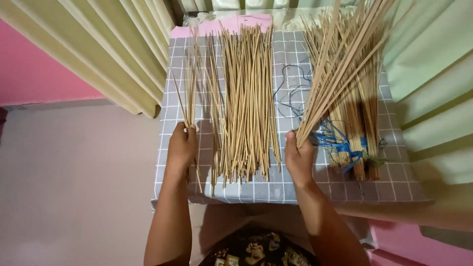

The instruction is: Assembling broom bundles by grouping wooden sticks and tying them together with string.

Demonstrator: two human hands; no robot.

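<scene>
My left hand (pixel 182 147) grips a thin bunch of tan sticks (pixel 189 83) near their lower ends, at the left side of the table. My right hand (pixel 299 156) holds the base of a thicker fan of long sticks (pixel 340 64) that rises up and to the right. Between my hands a loose pile of sticks (pixel 246 98) lies flat on the grey checked tablecloth (pixel 290 189). A tied bundle of sticks (pixel 362 143) with blue string (pixel 340 143) lies to the right of my right hand.
Thin blue thread (pixel 290 93) curls on the cloth between the pile and the bundle. Cream curtains (pixel 113 54) hang at the left and pale green curtains (pixel 433 74) at the right. A pink wall (pixel 34 74) stands at the far left.
</scene>
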